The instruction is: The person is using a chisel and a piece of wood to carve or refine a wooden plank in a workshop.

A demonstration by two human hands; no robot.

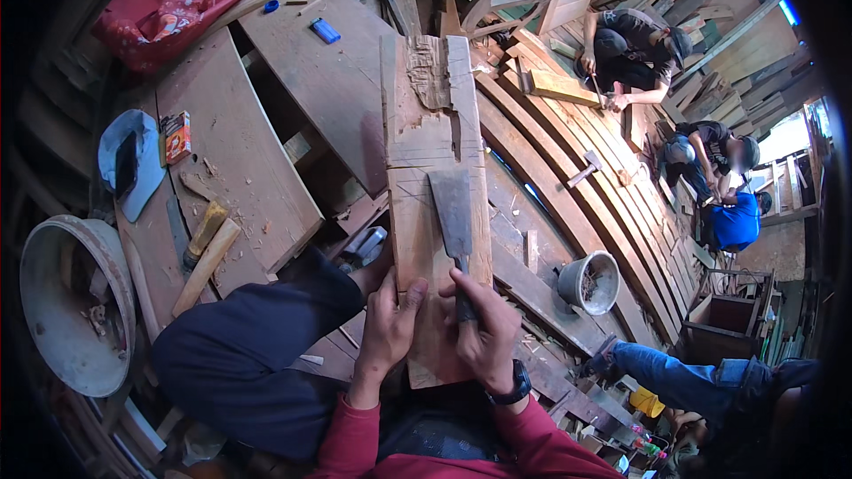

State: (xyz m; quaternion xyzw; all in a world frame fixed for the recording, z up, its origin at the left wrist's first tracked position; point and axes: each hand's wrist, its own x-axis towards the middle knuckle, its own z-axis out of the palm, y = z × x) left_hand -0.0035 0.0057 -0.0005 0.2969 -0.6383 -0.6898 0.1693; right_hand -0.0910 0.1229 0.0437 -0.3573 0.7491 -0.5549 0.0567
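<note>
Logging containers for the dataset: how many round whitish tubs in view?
2: a large tub at the far left, scraps inside; a smaller bucket right of the board under the hands. More may be hidden in the clutter.

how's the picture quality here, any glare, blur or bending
In the head view, the bright opening at far right is washed out; in the head view, the chisel and board look fairly sharp, while one crouching co-worker has a smudged patch; the head view darkens to black at its corners, and fisheye bending grows toward its rim.
</note>
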